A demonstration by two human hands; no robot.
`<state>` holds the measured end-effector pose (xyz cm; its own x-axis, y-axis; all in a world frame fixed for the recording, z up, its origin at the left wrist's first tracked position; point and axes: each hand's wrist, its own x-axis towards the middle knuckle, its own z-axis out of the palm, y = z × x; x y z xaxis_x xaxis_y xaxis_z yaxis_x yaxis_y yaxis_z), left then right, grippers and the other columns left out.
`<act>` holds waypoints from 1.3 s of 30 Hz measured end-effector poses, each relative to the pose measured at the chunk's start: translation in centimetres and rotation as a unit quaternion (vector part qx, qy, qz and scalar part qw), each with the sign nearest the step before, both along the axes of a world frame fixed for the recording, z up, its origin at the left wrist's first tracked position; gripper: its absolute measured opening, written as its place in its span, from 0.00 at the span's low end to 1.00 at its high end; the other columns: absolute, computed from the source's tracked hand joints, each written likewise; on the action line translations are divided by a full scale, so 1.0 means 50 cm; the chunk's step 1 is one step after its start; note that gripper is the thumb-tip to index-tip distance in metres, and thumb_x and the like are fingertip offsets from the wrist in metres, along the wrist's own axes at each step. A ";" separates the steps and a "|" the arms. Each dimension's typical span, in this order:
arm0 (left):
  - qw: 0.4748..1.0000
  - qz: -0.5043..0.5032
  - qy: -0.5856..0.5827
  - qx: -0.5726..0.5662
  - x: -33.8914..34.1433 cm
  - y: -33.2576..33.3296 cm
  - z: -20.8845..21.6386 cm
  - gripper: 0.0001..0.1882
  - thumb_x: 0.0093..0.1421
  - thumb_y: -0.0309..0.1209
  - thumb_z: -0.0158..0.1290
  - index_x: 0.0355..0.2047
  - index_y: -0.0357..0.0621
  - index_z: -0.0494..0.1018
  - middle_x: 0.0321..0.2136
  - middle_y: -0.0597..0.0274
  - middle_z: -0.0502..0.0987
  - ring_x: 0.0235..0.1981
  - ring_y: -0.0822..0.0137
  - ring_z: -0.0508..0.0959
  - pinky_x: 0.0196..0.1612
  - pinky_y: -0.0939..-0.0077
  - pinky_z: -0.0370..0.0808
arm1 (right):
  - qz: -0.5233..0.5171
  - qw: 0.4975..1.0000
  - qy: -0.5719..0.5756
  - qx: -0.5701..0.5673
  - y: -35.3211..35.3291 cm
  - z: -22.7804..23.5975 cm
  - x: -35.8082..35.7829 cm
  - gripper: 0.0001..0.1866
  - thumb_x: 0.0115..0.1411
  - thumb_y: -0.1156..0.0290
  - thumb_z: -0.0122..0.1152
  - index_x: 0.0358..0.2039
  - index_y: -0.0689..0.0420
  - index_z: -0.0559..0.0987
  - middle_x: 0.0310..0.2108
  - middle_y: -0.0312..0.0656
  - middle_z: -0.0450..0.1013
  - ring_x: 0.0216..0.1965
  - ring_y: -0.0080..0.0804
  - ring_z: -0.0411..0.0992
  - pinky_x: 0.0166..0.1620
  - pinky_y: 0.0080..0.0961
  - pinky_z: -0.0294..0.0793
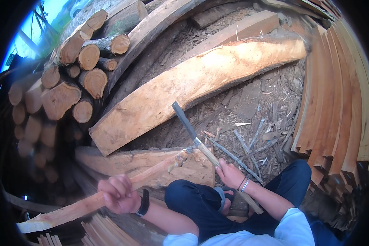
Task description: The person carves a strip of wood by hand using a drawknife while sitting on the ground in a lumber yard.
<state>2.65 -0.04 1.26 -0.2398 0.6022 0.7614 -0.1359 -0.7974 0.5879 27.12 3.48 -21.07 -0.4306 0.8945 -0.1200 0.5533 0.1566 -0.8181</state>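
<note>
My left hand is closed around a long peeled wooden stick. The stick slants from the lower left up to a knotty end near the middle. In my right hand is a knife-like tool with a narrow dark blade and a long wooden handle. Its blade points up and away to the left, apart from the stick. Behind the stick lies a short wooden slab, partly covered by it. My bent knees are just below the slab.
Beyond is a large sawn plank lying across the ground. Cut logs are stacked at the left. Curved boards stand in a stack at the right. Thin sticks and bark chips cover the ground. More cut strips lie at lower left.
</note>
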 end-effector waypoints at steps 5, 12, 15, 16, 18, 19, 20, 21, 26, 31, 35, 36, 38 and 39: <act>1.000 -0.018 -0.007 -0.004 0.015 0.015 -0.003 0.18 0.61 0.37 0.44 0.16 0.48 0.55 0.06 0.70 0.56 0.05 0.79 0.51 0.10 0.85 0.48 | 0.053 0.983 -0.177 0.015 -0.073 -0.190 -0.011 0.11 0.62 0.65 0.43 0.34 0.61 0.62 0.17 0.56 0.71 0.22 0.57 0.72 0.26 0.48 0.72; 1.000 -0.005 -0.011 -0.001 0.001 0.000 -0.002 0.18 0.61 0.37 0.44 0.16 0.48 0.55 0.07 0.70 0.57 0.06 0.79 0.52 0.11 0.84 0.48 | 0.056 0.988 -0.145 0.002 -0.041 -0.012 -0.027 0.09 0.58 0.71 0.42 0.36 0.63 0.62 0.20 0.57 0.73 0.24 0.56 0.74 0.28 0.47 0.73; 1.000 -0.016 -0.011 -0.003 0.010 0.010 -0.004 0.18 0.61 0.37 0.44 0.16 0.48 0.55 0.07 0.70 0.57 0.06 0.79 0.52 0.11 0.85 0.48 | 0.082 0.982 -0.170 -0.008 -0.066 -0.096 -0.029 0.11 0.60 0.66 0.45 0.35 0.61 0.61 0.18 0.57 0.72 0.23 0.56 0.73 0.27 0.49 0.72; 1.000 -0.010 -0.012 -0.005 0.010 0.009 -0.005 0.18 0.61 0.37 0.44 0.16 0.48 0.55 0.07 0.70 0.57 0.06 0.79 0.52 0.11 0.85 0.48 | 0.081 0.981 -0.178 -0.013 -0.069 -0.140 -0.014 0.11 0.60 0.66 0.45 0.35 0.61 0.61 0.19 0.57 0.72 0.24 0.56 0.73 0.27 0.49 0.72; 1.000 -0.006 -0.011 -0.003 0.004 0.010 0.001 0.18 0.61 0.37 0.44 0.16 0.48 0.55 0.07 0.70 0.57 0.06 0.79 0.51 0.11 0.85 0.48 | 0.077 0.979 -0.188 -0.020 -0.062 -0.163 -0.004 0.11 0.60 0.66 0.45 0.35 0.60 0.61 0.19 0.57 0.72 0.24 0.56 0.73 0.28 0.49 0.72; 1.000 -0.007 -0.012 0.001 0.004 0.008 0.002 0.18 0.61 0.37 0.44 0.16 0.48 0.55 0.07 0.70 0.57 0.06 0.79 0.51 0.11 0.85 0.48 | 0.058 0.982 -0.180 -0.015 -0.071 -0.173 -0.008 0.11 0.60 0.65 0.46 0.34 0.60 0.61 0.18 0.57 0.71 0.24 0.56 0.73 0.28 0.49 0.72; 1.000 0.001 -0.015 -0.001 0.001 0.000 -0.002 0.18 0.61 0.37 0.44 0.16 0.48 0.55 0.07 0.70 0.56 0.06 0.79 0.51 0.11 0.85 0.48 | 0.064 0.985 -0.161 -0.008 -0.073 -0.131 -0.015 0.11 0.60 0.65 0.46 0.35 0.61 0.61 0.18 0.57 0.71 0.24 0.56 0.73 0.28 0.49 0.72; 1.000 0.004 -0.017 -0.001 -0.002 -0.005 -0.005 0.18 0.61 0.37 0.44 0.16 0.48 0.55 0.07 0.70 0.56 0.06 0.79 0.51 0.11 0.85 0.48 | 0.070 0.987 -0.145 0.000 -0.064 -0.068 -0.020 0.11 0.60 0.65 0.46 0.35 0.61 0.61 0.17 0.57 0.71 0.23 0.56 0.73 0.28 0.49 0.72; 1.000 -0.016 -0.010 -0.003 0.008 0.008 -0.003 0.18 0.61 0.36 0.44 0.16 0.48 0.55 0.07 0.69 0.56 0.06 0.79 0.51 0.11 0.85 0.49 | 0.074 0.984 -0.160 -0.022 -0.067 -0.092 -0.036 0.09 0.59 0.69 0.43 0.36 0.60 0.61 0.18 0.57 0.72 0.24 0.55 0.74 0.28 0.48 0.72; 1.000 0.014 -0.022 -0.004 -0.001 -0.004 -0.004 0.17 0.61 0.36 0.43 0.17 0.48 0.55 0.07 0.69 0.57 0.06 0.79 0.52 0.11 0.85 0.49 | 0.103 0.986 -0.129 -0.008 -0.071 -0.019 -0.037 0.10 0.60 0.67 0.44 0.35 0.61 0.62 0.18 0.55 0.72 0.23 0.55 0.74 0.27 0.48 0.73; 1.000 0.011 -0.014 -0.008 0.004 0.006 -0.006 0.17 0.61 0.37 0.42 0.17 0.48 0.54 0.07 0.69 0.57 0.06 0.79 0.51 0.11 0.85 0.49 | 0.066 0.984 -0.163 -0.007 -0.078 -0.101 -0.036 0.11 0.61 0.65 0.44 0.34 0.62 0.62 0.18 0.54 0.73 0.22 0.55 0.73 0.26 0.47 0.73; 1.000 0.019 -0.013 -0.013 0.004 0.004 -0.006 0.17 0.61 0.37 0.42 0.17 0.48 0.54 0.07 0.69 0.56 0.06 0.79 0.51 0.12 0.85 0.49 | 0.072 0.985 -0.159 -0.004 -0.082 -0.106 -0.037 0.11 0.60 0.66 0.44 0.34 0.62 0.62 0.18 0.54 0.73 0.22 0.54 0.74 0.26 0.47 0.73; 0.999 0.040 -0.006 -0.018 0.002 0.001 -0.002 0.17 0.61 0.37 0.42 0.18 0.48 0.54 0.07 0.69 0.56 0.06 0.79 0.50 0.12 0.85 0.49 | 0.085 0.986 -0.146 0.006 -0.084 -0.090 -0.041 0.10 0.60 0.67 0.45 0.34 0.61 0.62 0.18 0.54 0.73 0.22 0.54 0.74 0.26 0.47 0.73; 0.999 0.039 -0.006 -0.016 0.001 -0.001 -0.002 0.17 0.62 0.37 0.42 0.18 0.48 0.54 0.07 0.69 0.55 0.06 0.79 0.50 0.12 0.85 0.49 | 0.091 0.986 -0.141 0.008 -0.082 -0.066 -0.039 0.10 0.59 0.68 0.45 0.35 0.61 0.62 0.18 0.53 0.73 0.22 0.53 0.74 0.26 0.47 0.73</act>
<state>2.71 -0.09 1.18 -0.2955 0.6058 0.7387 -0.0804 -0.7863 0.6126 25.18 -0.64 -24.39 -0.5358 0.8084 -0.2437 0.7195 0.2861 -0.6328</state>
